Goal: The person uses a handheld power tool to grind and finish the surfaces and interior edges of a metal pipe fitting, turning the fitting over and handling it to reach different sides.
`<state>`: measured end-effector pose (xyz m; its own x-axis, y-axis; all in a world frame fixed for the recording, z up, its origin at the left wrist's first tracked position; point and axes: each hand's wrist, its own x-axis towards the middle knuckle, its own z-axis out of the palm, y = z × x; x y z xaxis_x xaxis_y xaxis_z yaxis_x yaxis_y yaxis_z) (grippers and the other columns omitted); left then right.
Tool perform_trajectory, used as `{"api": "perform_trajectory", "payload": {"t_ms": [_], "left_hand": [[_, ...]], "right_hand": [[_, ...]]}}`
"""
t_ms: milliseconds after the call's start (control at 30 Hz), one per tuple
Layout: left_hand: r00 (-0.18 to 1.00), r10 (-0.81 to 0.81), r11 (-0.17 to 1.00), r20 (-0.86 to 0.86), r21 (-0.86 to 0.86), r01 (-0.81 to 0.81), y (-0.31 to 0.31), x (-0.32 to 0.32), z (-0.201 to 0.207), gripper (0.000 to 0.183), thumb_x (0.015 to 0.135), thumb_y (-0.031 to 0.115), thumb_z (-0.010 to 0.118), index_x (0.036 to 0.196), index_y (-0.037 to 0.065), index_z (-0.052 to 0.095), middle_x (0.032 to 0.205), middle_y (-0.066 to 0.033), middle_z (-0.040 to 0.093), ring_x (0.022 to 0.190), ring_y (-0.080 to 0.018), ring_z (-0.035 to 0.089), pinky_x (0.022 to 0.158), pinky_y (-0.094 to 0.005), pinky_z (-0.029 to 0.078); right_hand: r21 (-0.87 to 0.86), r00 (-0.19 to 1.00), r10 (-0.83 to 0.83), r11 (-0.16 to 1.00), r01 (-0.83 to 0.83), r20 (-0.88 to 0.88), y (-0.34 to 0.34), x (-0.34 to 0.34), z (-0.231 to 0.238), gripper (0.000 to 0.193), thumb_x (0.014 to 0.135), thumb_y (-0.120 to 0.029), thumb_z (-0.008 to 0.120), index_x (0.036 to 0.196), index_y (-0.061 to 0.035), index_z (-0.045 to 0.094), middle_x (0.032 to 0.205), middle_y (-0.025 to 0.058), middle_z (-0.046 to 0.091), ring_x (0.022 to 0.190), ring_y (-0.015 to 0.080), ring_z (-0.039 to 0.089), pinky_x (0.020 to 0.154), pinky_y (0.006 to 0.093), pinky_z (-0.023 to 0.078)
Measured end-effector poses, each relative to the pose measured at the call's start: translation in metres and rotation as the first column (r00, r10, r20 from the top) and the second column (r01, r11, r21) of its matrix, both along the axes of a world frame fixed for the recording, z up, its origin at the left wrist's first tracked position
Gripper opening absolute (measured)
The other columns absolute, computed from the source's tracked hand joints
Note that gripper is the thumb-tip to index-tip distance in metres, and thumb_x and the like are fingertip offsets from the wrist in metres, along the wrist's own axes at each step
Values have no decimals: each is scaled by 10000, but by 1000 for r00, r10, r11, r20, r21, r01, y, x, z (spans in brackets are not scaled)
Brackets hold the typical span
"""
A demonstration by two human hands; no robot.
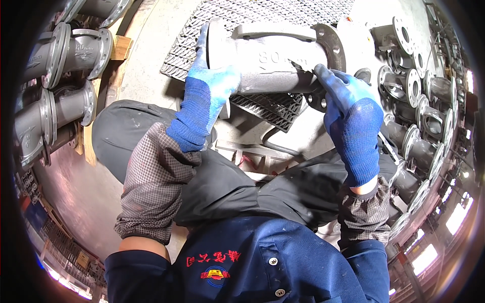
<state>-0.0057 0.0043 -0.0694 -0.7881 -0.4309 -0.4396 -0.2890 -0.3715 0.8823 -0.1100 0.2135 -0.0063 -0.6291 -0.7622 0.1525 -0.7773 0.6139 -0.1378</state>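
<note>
A grey flanged cast-metal pipe body (283, 53) lies sideways in front of me, above a metal grate. It has raised markings on its side and a round flange at each end. My left hand (212, 81), in a blue glove, is closed around its left flange, with fingers stretched up along the rim. On the other end, my right hand (351, 98), also gloved in blue, grips near the right flange (331, 48). Its dark-stained fingertips press against the body beside that flange. The undersides of both grips are hidden.
The slatted metal grate (273, 108) lies on the floor beneath the pipe body. Similar flanged castings (83, 50) are stacked on wood at the left. Several more castings (399, 83) stand in rows at the right. My bent legs (217, 187) flank a low frame (252, 156).
</note>
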Motion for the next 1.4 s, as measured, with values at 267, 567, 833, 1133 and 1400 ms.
{"api": "perform_trajectory", "payload": {"t_ms": [267,567,833,1133,1400], "left_hand": [[999,-21,996,-25,-89,19,0,0,-5,815,780,-34,553,1477,139,168,911,-73,597,672,-103,548,583,-232,512],[999,-34,994,-17,-102,32,0,-1,0,825,786,2,582,1479,164,166,1035,-101,590,764,-111,566,628,-233,523],[1000,15,1000,15,-2,-15,0,-3,6,867,762,-65,567,1478,218,169,966,-115,592,694,-130,560,575,-245,526],[998,-20,996,63,-87,25,-1,-3,4,852,764,-51,566,1474,214,175,1057,-134,569,787,-149,588,609,-257,541],[997,-39,989,63,-140,47,0,-4,0,844,755,-14,592,1469,169,181,1115,-119,560,851,-162,593,681,-266,547]], "right_hand": [[-14,1000,0,1000,0,-3,1,1,3,380,724,-11,570,1062,-164,651,931,72,666,788,266,636,663,361,517],[-52,1000,13,999,-12,9,2,2,3,380,713,3,576,1045,-159,660,908,80,663,783,267,637,658,354,518],[-73,1000,18,997,-17,24,2,1,4,372,714,9,572,1037,-155,659,900,85,662,790,273,639,670,354,521],[-48,996,-51,997,55,77,-1,1,5,412,715,15,563,1077,-164,647,921,85,657,781,281,633,666,366,513],[-34,997,51,998,-53,-54,1,1,21,451,732,46,551,1125,-157,635,881,103,645,736,275,617,652,343,499]]}}
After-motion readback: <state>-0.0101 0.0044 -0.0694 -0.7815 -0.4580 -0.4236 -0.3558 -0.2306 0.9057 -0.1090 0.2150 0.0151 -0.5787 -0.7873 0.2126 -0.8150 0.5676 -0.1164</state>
